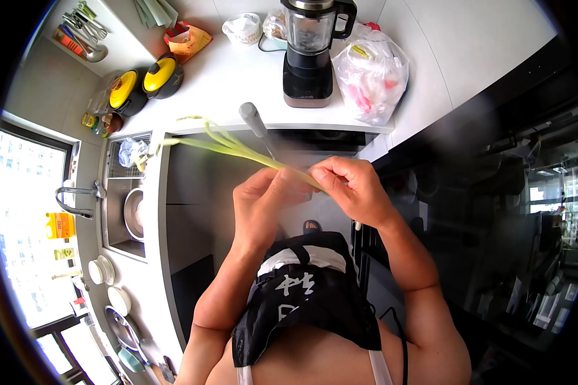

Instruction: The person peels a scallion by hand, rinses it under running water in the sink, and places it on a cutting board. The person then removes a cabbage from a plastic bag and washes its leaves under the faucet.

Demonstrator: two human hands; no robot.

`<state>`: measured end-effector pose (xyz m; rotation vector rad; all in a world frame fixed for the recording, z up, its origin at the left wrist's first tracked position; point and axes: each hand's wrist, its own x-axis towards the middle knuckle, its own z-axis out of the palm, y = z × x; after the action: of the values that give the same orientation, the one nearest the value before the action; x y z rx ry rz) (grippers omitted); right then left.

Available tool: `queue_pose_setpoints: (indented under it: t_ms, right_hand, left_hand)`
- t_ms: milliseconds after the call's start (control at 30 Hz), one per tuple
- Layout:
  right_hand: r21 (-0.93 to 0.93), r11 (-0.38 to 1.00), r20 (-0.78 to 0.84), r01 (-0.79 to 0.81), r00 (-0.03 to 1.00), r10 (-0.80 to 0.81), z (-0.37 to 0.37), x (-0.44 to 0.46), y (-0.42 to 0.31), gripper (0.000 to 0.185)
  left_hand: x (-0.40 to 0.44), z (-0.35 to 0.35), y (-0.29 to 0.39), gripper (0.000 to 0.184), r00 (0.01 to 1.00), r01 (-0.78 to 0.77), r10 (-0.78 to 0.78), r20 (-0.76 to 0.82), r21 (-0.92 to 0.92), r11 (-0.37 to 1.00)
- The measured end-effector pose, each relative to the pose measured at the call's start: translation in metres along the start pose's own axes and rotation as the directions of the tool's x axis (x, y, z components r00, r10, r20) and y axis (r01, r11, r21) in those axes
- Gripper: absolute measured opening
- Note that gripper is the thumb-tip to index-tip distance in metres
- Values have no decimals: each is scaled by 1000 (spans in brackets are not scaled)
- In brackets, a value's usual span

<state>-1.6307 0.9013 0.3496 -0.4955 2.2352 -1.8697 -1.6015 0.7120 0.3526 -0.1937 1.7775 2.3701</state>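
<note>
A long pale-green stalk point(237, 149), like a green onion, lies slantwise across the middle of the view, its leafy tips pointing up and left. My left hand point(261, 199) pinches it partway along. Close beside it, my right hand point(347, 185) grips the stalk's lower right end between thumb and fingers. Behind the stalk a grey handle point(253, 120) rises toward the counter edge; what it belongs to is blurred and partly hidden.
A black blender point(307, 80) and a filled plastic bag point(371, 80) stand on the white counter point(237, 83). Two yellow-lidded pots point(162, 76) sit further left. The sink point(117, 208), faucet point(77, 210) and stacked bowls point(101, 271) line the left side.
</note>
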Motion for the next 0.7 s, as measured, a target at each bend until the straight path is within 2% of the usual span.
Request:
queue_pose_setpoints:
  t_ms: [133, 200, 333, 433, 500, 533, 567, 600, 633, 700]
  right_hand:
    - [38, 998, 29, 42, 999, -44, -4, 1, -1, 14]
    - [-31, 996, 10, 83, 997, -83, -1, 1, -12, 14]
    - [-1, 999, 9, 44, 999, -44, -6, 0, -1, 13]
    - [23, 1000, -42, -6, 999, 7, -7, 0, 3, 13]
    - [-60, 997, -150, 52, 987, -61, -6, 1, 6, 10]
    - [-60, 997, -150, 51, 987, -60, -7, 2, 8, 10]
    - [-289, 939, -193, 188, 949, -249, -10, 6, 10, 8]
    - [-506, 811, -190, 292, 880, -435, -12, 8, 11, 7]
    - [-506, 812, -189, 292, 880, -435, -15, 8, 12, 7]
    - [-664, 699, -195, 264, 842, -503, -20, 9, 12, 8]
  left_hand:
    - [1, 2, 0, 24, 1000, -3, 3, -6, -20, 1000]
    - [2, 3, -1, 25, 1000, -3, 3, -10, -13, 1000]
    - [3, 2, 0, 27, 1000, -21, 21, 10, 23, 1000]
    - [3, -2, 0, 29, 998, -49, 48, 43, 16, 999]
    - [3, -2, 2, 29, 998, -51, 51, 42, 19, 999]
    - [2, -2, 3, 30, 998, -56, 55, 42, 21, 998]
    - [3, -3, 1, 30, 998, -55, 54, 42, 21, 998]
    - [3, -5, -2, 29, 997, -66, 66, 27, -11, 998]
    - [4, -7, -5, 29, 997, -77, 78, 10, -43, 996]
    - [5, -10, -7, 27, 995, -96, 97, 11, -58, 994]
